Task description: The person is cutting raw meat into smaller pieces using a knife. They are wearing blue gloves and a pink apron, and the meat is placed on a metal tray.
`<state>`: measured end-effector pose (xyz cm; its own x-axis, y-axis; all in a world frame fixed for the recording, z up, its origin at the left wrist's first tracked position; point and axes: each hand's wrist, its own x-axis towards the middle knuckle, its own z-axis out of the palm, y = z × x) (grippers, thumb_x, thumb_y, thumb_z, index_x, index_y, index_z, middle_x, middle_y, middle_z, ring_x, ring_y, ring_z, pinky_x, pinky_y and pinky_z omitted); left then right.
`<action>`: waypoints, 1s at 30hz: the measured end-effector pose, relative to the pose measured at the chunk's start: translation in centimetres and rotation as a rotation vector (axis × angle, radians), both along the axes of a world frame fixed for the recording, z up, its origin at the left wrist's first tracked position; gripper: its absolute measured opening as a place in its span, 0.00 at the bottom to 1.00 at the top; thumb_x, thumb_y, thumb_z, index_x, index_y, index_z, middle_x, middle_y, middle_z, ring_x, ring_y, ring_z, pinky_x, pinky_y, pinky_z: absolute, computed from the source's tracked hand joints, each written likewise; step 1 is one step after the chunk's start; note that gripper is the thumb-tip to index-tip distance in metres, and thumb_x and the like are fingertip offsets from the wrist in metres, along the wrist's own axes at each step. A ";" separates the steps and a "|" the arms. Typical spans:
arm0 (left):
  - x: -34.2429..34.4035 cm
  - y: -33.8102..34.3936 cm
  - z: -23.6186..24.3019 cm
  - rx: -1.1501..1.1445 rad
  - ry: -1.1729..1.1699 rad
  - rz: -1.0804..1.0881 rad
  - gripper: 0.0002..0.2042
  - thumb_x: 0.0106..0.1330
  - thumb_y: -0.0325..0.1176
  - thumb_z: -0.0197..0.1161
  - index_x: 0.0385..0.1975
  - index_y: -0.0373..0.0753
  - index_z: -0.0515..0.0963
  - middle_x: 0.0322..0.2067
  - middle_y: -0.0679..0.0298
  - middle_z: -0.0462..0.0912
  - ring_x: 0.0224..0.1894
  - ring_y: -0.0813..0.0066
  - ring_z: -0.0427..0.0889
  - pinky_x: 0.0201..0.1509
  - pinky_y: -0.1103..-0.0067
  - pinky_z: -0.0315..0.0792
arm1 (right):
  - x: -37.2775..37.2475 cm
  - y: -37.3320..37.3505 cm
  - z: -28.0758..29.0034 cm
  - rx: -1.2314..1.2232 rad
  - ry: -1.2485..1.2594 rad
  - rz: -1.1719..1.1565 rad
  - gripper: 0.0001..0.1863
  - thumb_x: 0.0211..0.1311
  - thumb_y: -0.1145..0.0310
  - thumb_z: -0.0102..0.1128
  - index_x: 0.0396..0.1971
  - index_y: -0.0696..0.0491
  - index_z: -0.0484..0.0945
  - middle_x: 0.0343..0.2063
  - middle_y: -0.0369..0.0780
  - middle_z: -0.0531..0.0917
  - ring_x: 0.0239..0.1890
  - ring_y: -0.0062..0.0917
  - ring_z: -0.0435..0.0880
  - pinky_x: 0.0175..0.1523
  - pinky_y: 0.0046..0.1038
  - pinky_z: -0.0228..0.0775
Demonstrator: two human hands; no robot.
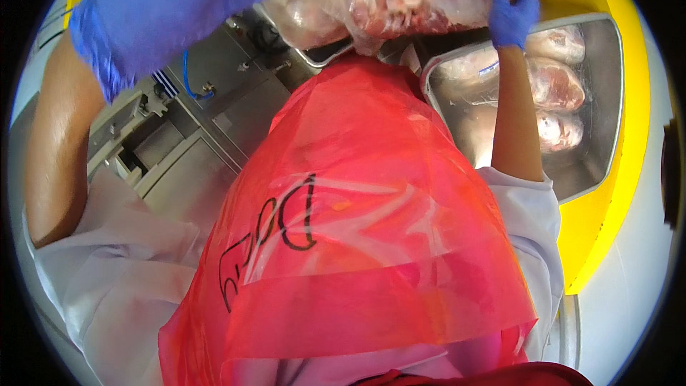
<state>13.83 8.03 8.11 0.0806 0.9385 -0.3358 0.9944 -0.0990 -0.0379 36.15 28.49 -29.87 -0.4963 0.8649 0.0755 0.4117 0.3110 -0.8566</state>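
My left hand [161, 18], in a blue glove, is large and blurred at the upper left. Its fingertips reach toward a dark edge beside the raw meat, and its grip is smeared by motion. At the top right my blue-gloved right hand [514, 18] is closed at the far end of the meat; a dark curved edge passes by its fingers, and what they hold is partly hidden. Between the hands lie large raw meat pieces [400, 16], some with a shiny film. A metal tray rim [323, 61] shows under them.
On the right, a deep metal tub [607, 111] holds several plastic-wrapped meat pieces [554, 84]. A yellow curved surround [632, 129] borders it. Metal machinery [196, 164] with a blue hose [191, 78] stands at the left. My red plastic apron [357, 243] covers the middle.
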 end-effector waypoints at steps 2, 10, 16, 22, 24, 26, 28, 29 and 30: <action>-0.6 2.6 -2.8 0.002 0.056 -0.098 0.19 0.61 0.37 0.69 0.53 0.40 0.82 0.29 0.53 0.85 0.30 0.52 0.85 0.36 0.63 0.78 | 3.6 -0.1 -2.4 0.049 -0.094 -0.153 0.31 0.67 0.58 0.62 0.64 0.63 0.71 0.63 0.54 0.74 0.66 0.45 0.73 0.70 0.39 0.62; 0.8 -0.9 -4.6 -0.117 0.207 -0.068 0.22 0.64 0.37 0.66 0.58 0.40 0.78 0.27 0.57 0.83 0.27 0.56 0.84 0.30 0.65 0.76 | 3.8 1.8 -9.7 0.206 -0.298 -0.221 0.26 0.66 0.59 0.63 0.58 0.59 0.75 0.57 0.51 0.78 0.60 0.43 0.77 0.64 0.39 0.68; 1.5 -0.6 -4.8 -0.187 0.284 -0.080 0.25 0.65 0.38 0.65 0.62 0.40 0.74 0.24 0.58 0.81 0.24 0.59 0.83 0.25 0.66 0.73 | 4.0 2.0 -11.3 0.254 -0.384 -0.257 0.21 0.65 0.60 0.64 0.53 0.57 0.78 0.52 0.49 0.81 0.56 0.41 0.80 0.60 0.38 0.71; 0.8 -2.1 -5.1 -0.162 0.245 -0.011 0.27 0.69 0.35 0.64 0.69 0.49 0.71 0.28 0.60 0.79 0.27 0.65 0.81 0.31 0.70 0.76 | 3.6 1.0 -12.7 0.306 -0.466 -0.261 0.17 0.64 0.60 0.65 0.48 0.55 0.82 0.47 0.46 0.84 0.51 0.39 0.84 0.56 0.38 0.75; 0.8 -1.7 -4.9 -0.196 0.230 0.006 0.27 0.69 0.35 0.64 0.69 0.49 0.71 0.28 0.60 0.79 0.27 0.65 0.81 0.30 0.70 0.75 | 3.5 1.2 -13.4 0.327 -0.499 -0.260 0.16 0.64 0.61 0.65 0.46 0.54 0.83 0.46 0.45 0.85 0.50 0.39 0.85 0.54 0.38 0.76; 1.4 -0.1 -4.9 -0.282 0.290 -0.027 0.27 0.65 0.38 0.64 0.65 0.40 0.72 0.24 0.60 0.78 0.21 0.61 0.79 0.22 0.66 0.71 | 3.6 1.6 -14.0 0.353 -0.555 -0.260 0.15 0.64 0.61 0.66 0.45 0.53 0.84 0.44 0.45 0.86 0.49 0.38 0.86 0.53 0.38 0.78; 1.5 0.4 -5.1 -0.282 0.357 -0.066 0.28 0.65 0.38 0.64 0.66 0.41 0.72 0.23 0.60 0.77 0.21 0.62 0.79 0.22 0.67 0.70 | 3.7 2.2 -14.9 0.384 -0.630 -0.260 0.13 0.63 0.61 0.66 0.43 0.52 0.85 0.42 0.44 0.87 0.47 0.38 0.87 0.51 0.37 0.79; 1.6 0.6 -5.1 -0.269 0.396 -0.078 0.28 0.65 0.38 0.64 0.66 0.41 0.72 0.23 0.60 0.77 0.21 0.62 0.79 0.22 0.67 0.70 | 3.8 2.6 -15.0 0.410 -0.675 -0.253 0.13 0.63 0.61 0.66 0.42 0.52 0.85 0.42 0.43 0.88 0.46 0.37 0.87 0.51 0.37 0.80; 1.2 0.1 -5.2 -0.243 0.344 -0.069 0.28 0.66 0.37 0.64 0.69 0.47 0.70 0.24 0.61 0.76 0.22 0.62 0.79 0.24 0.67 0.72 | 3.6 3.0 -15.9 0.425 -0.691 -0.256 0.12 0.63 0.61 0.66 0.42 0.52 0.86 0.41 0.43 0.88 0.46 0.37 0.88 0.50 0.37 0.80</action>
